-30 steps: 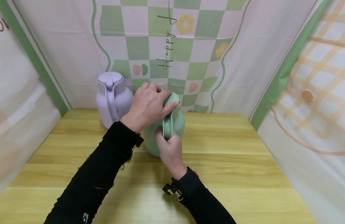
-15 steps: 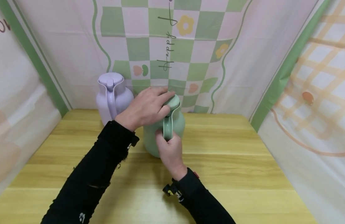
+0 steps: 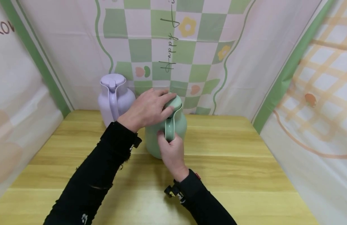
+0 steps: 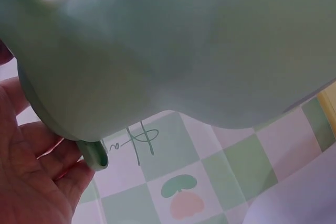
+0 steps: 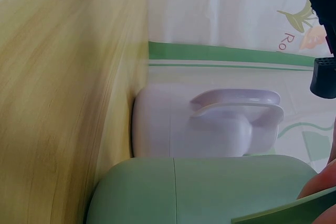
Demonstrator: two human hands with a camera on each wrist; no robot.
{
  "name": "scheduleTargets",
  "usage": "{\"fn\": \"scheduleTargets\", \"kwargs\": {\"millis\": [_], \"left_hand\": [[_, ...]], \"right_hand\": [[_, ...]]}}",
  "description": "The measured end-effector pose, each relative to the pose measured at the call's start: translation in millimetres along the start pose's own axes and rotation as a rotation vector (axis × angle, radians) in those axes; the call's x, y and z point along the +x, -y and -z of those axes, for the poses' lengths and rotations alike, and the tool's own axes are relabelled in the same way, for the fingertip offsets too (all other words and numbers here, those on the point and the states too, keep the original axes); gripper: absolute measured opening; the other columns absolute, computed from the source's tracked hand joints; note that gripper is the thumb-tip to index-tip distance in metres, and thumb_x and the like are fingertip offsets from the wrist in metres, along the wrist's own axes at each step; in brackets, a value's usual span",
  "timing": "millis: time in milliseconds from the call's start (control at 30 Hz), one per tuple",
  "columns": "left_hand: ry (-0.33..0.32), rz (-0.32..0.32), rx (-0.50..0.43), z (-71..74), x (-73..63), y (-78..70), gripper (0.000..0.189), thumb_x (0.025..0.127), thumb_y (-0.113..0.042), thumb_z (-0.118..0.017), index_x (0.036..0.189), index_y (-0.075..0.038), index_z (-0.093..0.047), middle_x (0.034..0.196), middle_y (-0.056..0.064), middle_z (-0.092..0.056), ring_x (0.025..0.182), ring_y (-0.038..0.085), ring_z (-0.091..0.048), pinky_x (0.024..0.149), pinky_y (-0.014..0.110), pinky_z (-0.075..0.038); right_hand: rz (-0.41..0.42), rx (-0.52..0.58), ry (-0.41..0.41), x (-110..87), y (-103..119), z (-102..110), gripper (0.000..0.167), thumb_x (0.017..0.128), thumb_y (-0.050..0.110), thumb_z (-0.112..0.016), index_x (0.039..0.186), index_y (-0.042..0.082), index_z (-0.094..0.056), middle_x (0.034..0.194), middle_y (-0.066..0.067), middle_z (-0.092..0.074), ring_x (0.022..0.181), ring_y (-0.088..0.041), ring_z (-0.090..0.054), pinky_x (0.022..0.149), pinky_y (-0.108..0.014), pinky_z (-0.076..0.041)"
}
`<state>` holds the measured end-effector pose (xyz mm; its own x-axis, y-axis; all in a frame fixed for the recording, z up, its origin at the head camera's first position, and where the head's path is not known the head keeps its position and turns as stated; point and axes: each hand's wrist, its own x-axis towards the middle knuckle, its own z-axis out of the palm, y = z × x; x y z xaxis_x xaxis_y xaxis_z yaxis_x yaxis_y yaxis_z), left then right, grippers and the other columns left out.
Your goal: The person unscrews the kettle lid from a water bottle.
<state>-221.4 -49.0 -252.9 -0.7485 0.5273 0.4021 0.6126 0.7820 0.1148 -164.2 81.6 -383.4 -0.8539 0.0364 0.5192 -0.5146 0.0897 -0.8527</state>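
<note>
A pale green thermos jug [image 3: 181,125] stands on the wooden table, its handle toward me. My right hand [image 3: 172,153] grips the handle [image 3: 169,127], the thumb on its left side. Over the jug's top lies my left hand [image 3: 146,107], fingers around the lid [image 3: 175,102] and thumb bent at its near edge. In the left wrist view, fingertips [image 4: 76,179] reach the rim beside a small green spout [image 4: 95,154]. The right wrist view shows the green jug's side [image 5: 142,192] with a fingertip near the handle.
A lilac thermos jug [image 3: 127,97] stands close behind on the left, partly covered by my left forearm and hand. The wooden table [image 3: 224,168] ends at a checkered cloth backdrop [image 3: 184,50]. Cloth panels hang along both sides.
The left hand has turned on the lid: its thumb has drawn back from across the top to the near left edge. The right hand's hold on the handle looks unchanged.
</note>
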Motion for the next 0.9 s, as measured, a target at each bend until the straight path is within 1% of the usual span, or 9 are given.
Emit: {"fn": "scheduleTargets", "kwargs": {"millis": [233,367,567,733,900], "left_hand": [[-0.021,0.046,-0.008,-4.5,-0.3,-4.8,0.048,0.107,-0.044,-0.047,0.146,-0.019,-0.062,0.148,0.012,-0.059,0.141,0.031,-0.051,0.119,0.044,-0.037],[-0.05,0.045,0.016,-6.3,-0.4,-6.4,0.046,0.107,-0.043,-0.049,0.142,-0.018,-0.065,0.144,0.012,-0.062,0.138,0.03,-0.054,0.118,0.044,-0.038],[-0.084,0.039,0.061,-6.0,-0.9,-7.7,0.046,0.106,-0.044,-0.05,0.139,-0.017,-0.067,0.139,0.012,-0.065,0.13,0.033,-0.059,0.112,0.047,-0.044],[-0.076,0.044,0.097,-3.8,-1.5,-9.0,0.048,0.106,-0.047,-0.051,0.141,-0.017,-0.066,0.138,0.014,-0.066,0.127,0.035,-0.06,0.108,0.049,-0.046],[-0.062,0.045,0.139,-1.3,-1.2,-9.6,0.051,0.107,-0.049,-0.049,0.143,-0.017,-0.065,0.138,0.016,-0.066,0.126,0.035,-0.06,0.109,0.048,-0.045]], "right_hand": [[-0.007,-0.003,0.001,-1.9,-0.9,2.0,0.05,0.103,0.023,-0.06,0.066,0.013,-0.03,0.06,0.001,-0.026,0.055,-0.014,-0.022,0.059,-0.027,-0.025],[-0.011,-0.003,0.009,-3.0,-0.1,2.5,0.049,0.104,0.023,-0.06,0.066,0.013,-0.03,0.059,0.001,-0.027,0.054,-0.014,-0.024,0.058,-0.026,-0.026],[-0.009,-0.001,0.016,-3.0,0.3,2.5,0.048,0.104,0.022,-0.06,0.066,0.014,-0.031,0.059,0.001,-0.027,0.054,-0.015,-0.023,0.058,-0.026,-0.026],[-0.001,-0.003,0.014,-1.9,0.3,2.2,0.048,0.104,0.021,-0.06,0.066,0.015,-0.032,0.058,0.002,-0.028,0.053,-0.015,-0.024,0.057,-0.026,-0.026],[0.007,0.003,0.01,-0.4,0.6,1.9,0.048,0.103,0.02,-0.06,0.066,0.015,-0.031,0.058,0.003,-0.028,0.053,-0.014,-0.024,0.057,-0.026,-0.025]]}}
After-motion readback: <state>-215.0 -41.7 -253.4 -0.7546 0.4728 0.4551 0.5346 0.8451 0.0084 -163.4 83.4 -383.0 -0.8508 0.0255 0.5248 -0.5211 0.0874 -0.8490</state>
